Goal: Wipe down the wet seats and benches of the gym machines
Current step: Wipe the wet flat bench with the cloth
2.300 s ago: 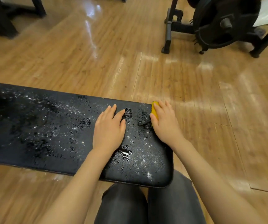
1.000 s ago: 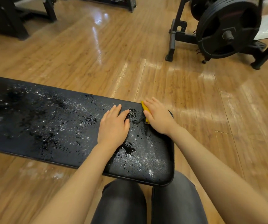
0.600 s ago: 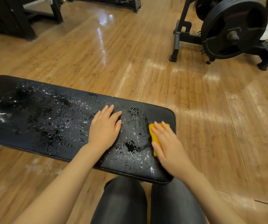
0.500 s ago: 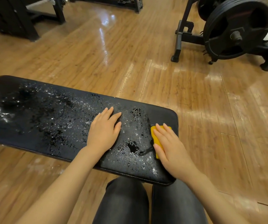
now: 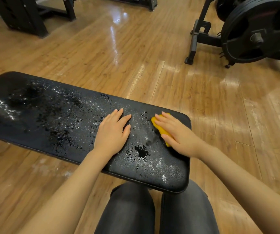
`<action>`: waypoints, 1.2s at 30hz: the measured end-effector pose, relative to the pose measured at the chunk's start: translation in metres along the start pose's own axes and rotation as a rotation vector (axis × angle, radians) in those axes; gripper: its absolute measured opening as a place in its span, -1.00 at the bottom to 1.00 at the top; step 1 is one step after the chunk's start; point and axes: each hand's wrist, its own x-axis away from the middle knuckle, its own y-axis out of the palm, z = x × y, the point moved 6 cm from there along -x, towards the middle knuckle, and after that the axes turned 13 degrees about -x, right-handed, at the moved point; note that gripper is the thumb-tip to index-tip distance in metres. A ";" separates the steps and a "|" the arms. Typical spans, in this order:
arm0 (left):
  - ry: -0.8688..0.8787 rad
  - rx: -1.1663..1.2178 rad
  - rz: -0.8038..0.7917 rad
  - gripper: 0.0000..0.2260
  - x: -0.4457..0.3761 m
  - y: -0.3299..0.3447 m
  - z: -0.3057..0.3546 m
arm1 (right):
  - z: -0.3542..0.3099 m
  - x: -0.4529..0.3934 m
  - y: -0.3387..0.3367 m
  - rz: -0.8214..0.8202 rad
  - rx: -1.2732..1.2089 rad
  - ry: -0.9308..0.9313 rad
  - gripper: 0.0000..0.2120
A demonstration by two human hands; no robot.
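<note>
We've got one black padded desk [image 5: 51, 119], wet with droplets over most of its top. Left hand [image 5: 112, 132] lies flat on it, fingers straight and close together. One yellow sponge [image 5: 161, 129] just right of it, under our right hand [image 5: 178, 134], which presses it down with flat fingers. Beyond the hands: one weight plate stack [image 5: 257, 29], wood floor [image 5: 102, 53].

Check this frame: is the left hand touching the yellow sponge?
Apart. In the head view the left hand lies flat on the bench, and a strip of wet black pad separates it from the yellow sponge under the right hand.
</note>
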 end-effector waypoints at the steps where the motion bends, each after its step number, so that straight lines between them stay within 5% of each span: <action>1: -0.002 -0.003 -0.001 -0.61 0.000 0.000 0.000 | -0.006 0.023 -0.001 -0.008 0.001 -0.025 -0.45; 6: -0.013 -0.012 0.002 -0.62 -0.001 0.000 0.002 | -0.010 0.047 -0.001 -0.036 -0.014 -0.022 -0.46; 16: -0.011 0.016 0.014 -0.63 -0.001 -0.002 0.001 | 0.017 -0.116 -0.002 0.000 0.001 0.136 -0.49; 27: -0.021 0.012 0.003 -0.62 -0.002 0.000 0.002 | -0.044 0.088 0.023 0.194 -0.043 0.111 -0.47; 36: -0.014 -0.001 -0.002 -0.62 0.000 -0.002 0.003 | 0.017 -0.006 -0.002 0.287 0.022 0.397 -0.41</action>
